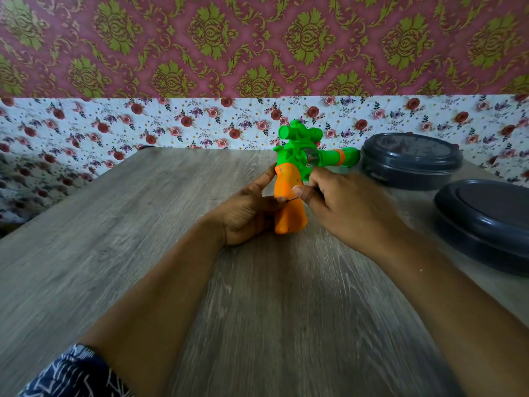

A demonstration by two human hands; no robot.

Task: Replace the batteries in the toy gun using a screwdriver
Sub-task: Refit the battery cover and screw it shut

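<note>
A grey wood-grain counter (143, 224) meets floral wallpaper (143, 124). The left hand (246, 213) grips the toy gun (289, 196); the right hand (340, 204) pinches a thin screwdriver (292, 198).

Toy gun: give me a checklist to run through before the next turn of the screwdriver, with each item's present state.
1. Toy gun steadied: ok, the left hand grips its orange grip, butt on the table.
2. Screwdriver in hand: ok, the right hand pinches it.
3. Tip against the grip: ok, a thin shaft meets the orange side.
4. Tip seated in the screw head: cannot tell, too small.
5. Battery cover closed: cannot tell.
6. Fresh batteries within reach: cannot tell, none visible; two dark lidded containers stand to the right.
</note>
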